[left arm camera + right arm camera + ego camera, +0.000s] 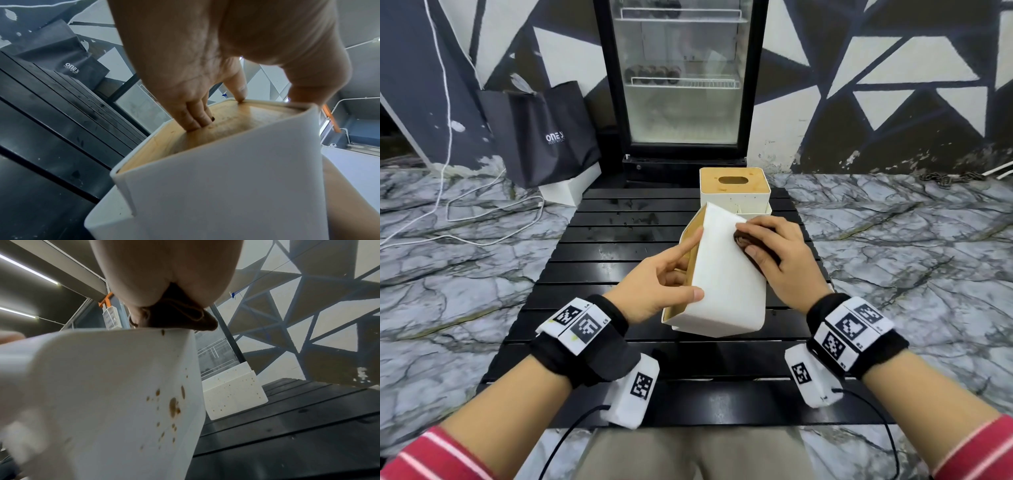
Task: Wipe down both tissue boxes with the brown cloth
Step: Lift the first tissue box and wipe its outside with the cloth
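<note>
A white tissue box (726,274) with a wooden lid lies tipped on its side on the black slatted table (599,246). My left hand (671,277) grips it: thumb on the white wall, several fingers hooked into the lid's slot (197,120). My right hand (774,253) presses the bunched brown cloth (743,241) against the box's upper right edge; the right wrist view has the cloth (180,316) on that edge, above brown spots on the side wall (172,407). A second white tissue box (734,192) stands upright behind, also spotted (234,391).
A glass-door fridge (681,78) stands just past the table's far edge. A black shopping bag (544,133) leans on a white box on the marble floor at the left, with white cables trailing nearby.
</note>
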Tool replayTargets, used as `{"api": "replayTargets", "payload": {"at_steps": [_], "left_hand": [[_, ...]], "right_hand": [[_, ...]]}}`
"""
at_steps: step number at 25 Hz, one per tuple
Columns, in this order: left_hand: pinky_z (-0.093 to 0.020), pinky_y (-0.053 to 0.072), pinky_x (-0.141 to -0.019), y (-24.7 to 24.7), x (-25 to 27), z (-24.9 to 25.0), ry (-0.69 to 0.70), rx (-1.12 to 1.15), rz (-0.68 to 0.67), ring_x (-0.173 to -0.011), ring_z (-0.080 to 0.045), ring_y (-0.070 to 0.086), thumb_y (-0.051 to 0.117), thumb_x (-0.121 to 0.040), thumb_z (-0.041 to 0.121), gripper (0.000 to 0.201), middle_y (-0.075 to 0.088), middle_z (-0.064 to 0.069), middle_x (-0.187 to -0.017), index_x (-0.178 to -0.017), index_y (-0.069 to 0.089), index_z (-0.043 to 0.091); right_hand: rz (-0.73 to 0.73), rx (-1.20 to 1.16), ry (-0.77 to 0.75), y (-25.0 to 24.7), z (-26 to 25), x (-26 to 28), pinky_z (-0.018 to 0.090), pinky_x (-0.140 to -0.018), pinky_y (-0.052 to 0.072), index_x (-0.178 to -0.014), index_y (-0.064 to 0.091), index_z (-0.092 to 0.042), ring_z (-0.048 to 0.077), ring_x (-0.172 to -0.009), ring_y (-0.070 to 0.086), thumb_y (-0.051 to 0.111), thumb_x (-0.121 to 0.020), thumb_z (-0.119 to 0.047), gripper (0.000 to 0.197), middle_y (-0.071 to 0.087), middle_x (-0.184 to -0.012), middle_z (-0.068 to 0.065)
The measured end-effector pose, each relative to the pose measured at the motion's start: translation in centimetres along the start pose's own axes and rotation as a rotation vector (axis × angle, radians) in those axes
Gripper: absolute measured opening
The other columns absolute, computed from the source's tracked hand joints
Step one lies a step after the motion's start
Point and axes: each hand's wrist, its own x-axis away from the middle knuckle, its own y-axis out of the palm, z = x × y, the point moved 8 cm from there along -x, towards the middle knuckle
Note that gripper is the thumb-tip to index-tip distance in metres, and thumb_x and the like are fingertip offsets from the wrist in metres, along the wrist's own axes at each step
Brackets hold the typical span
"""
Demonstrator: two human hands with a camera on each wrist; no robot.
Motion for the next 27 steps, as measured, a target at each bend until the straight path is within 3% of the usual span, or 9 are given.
{"api": "replayTargets", "payload": {"at_steps": [2, 5, 9, 15, 17, 20, 22, 24, 27], "left_hand": [[-0.026, 0.049, -0.086, 0.0, 0.2, 0.0, 0.005, 0.007, -0.017, -0.085, -0.012, 0.059, 0.075, -0.056, 0.025, 0.083, 0.059, 0.0, -0.1, -0.128, 0.04, 0.049], [-0.034, 0.047, -0.089, -0.2, 0.9, 0.0, -0.001, 0.007, -0.045, -0.095, -0.017, 0.058, 0.073, -0.058, 0.022, 0.084, 0.06, -0.001, -0.107, -0.13, 0.039, 0.047], [-0.017, 0.04, -0.101, -1.7, 2.4, 0.6, 0.009, -0.176, -0.097, -0.119, -0.006, 0.054, 0.068, -0.063, 0.019, 0.084, 0.053, 0.006, -0.133, -0.136, 0.033, 0.041], [-0.017, 0.041, -0.097, -2.8, 5.3, 3.0, 0.064, -0.538, 0.086, -0.114, 0.005, 0.048, 0.069, -0.071, 0.023, 0.07, 0.045, 0.015, -0.13, -0.131, 0.039, 0.042], [-0.022, 0.038, -0.1, -1.9, 5.6, 3.9, 0.064, -0.652, 0.157, -0.114, 0.006, 0.041, 0.073, -0.065, 0.043, 0.083, 0.041, 0.014, -0.13, -0.136, 0.031, 0.039], [-0.028, 0.031, -0.104, -0.4, 5.2, 4.4, 0.027, -0.817, 0.185, -0.123, -0.006, 0.029, 0.067, -0.048, 0.07, 0.114, 0.027, 0.01, -0.129, -0.141, 0.004, 0.051], [-0.032, 0.032, -0.106, 0.1, 5.0, 4.5, 0.046, -0.864, 0.219, -0.125, -0.013, 0.028, 0.066, -0.044, 0.073, 0.118, 0.023, 0.008, -0.128, -0.14, -0.001, 0.055], [-0.031, 0.034, -0.106, 0.0, 5.1, 4.1, 0.028, -0.842, 0.278, -0.126, -0.016, 0.029, 0.065, -0.043, 0.073, 0.12, 0.021, 0.006, -0.129, -0.143, 0.005, 0.049], [-0.02, 0.033, -0.096, -0.7, 5.5, 2.6, -0.057, -0.734, 0.276, -0.122, -0.01, 0.034, 0.074, -0.047, 0.063, 0.121, 0.021, 0.006, -0.129, -0.146, 0.007, 0.042]], "right_hand": [[-0.014, 0.018, 0.023, 0.0, 0.4, -0.8, 0.008, -0.099, 0.022, -0.118, 0.059, -0.018, 0.026, -0.109, 0.044, 0.052, -0.086, -0.019, 0.033, 0.048, -0.114, -0.008], [-0.031, -0.042, 0.102, -0.7, 0.5, -1.5, 0.022, -0.099, 0.032, -0.119, 0.058, -0.021, 0.025, -0.109, 0.047, 0.052, -0.089, -0.017, 0.031, 0.048, -0.113, -0.008], [-0.114, -0.167, 0.184, -2.0, -1.6, -1.2, -0.001, -0.088, 0.029, -0.116, 0.06, -0.018, 0.005, -0.102, 0.049, 0.055, -0.089, -0.01, 0.029, 0.053, -0.108, -0.005], [-0.134, -0.206, 0.161, -1.7, -5.6, 0.9, 0.001, -0.087, 0.031, -0.113, 0.061, -0.025, -0.009, -0.099, 0.047, 0.057, -0.087, -0.01, 0.03, 0.051, -0.102, -0.017], [-0.162, -0.209, 0.152, -1.1, -6.9, 1.4, 0.002, -0.088, 0.031, -0.113, 0.061, -0.026, -0.005, -0.1, 0.048, 0.057, -0.088, -0.011, 0.03, 0.052, -0.103, -0.012], [-0.18, -0.2, 0.15, -0.2, -8.5, 2.2, 0.009, -0.092, 0.034, -0.115, 0.06, -0.026, 0.007, -0.105, 0.049, 0.057, -0.088, -0.014, 0.03, 0.052, -0.107, -0.006], [-0.215, -0.224, 0.129, 0.7, -9.6, 2.9, 0.012, -0.093, 0.034, -0.115, 0.06, -0.024, 0.008, -0.105, 0.049, 0.055, -0.087, -0.018, 0.03, 0.053, -0.106, -0.006], [-0.245, -0.241, 0.104, 1.4, -10.4, 3.4, 0.01, -0.093, 0.033, -0.114, 0.062, -0.022, 0.005, -0.103, 0.048, 0.053, -0.084, -0.02, 0.031, 0.053, -0.104, -0.006], [-0.21, -0.267, 0.181, 0.7, -9.5, 3.5, 0.005, -0.091, 0.032, -0.112, 0.063, -0.022, 0.004, -0.102, 0.051, 0.057, -0.087, -0.011, 0.028, 0.055, -0.105, -0.005]]}}
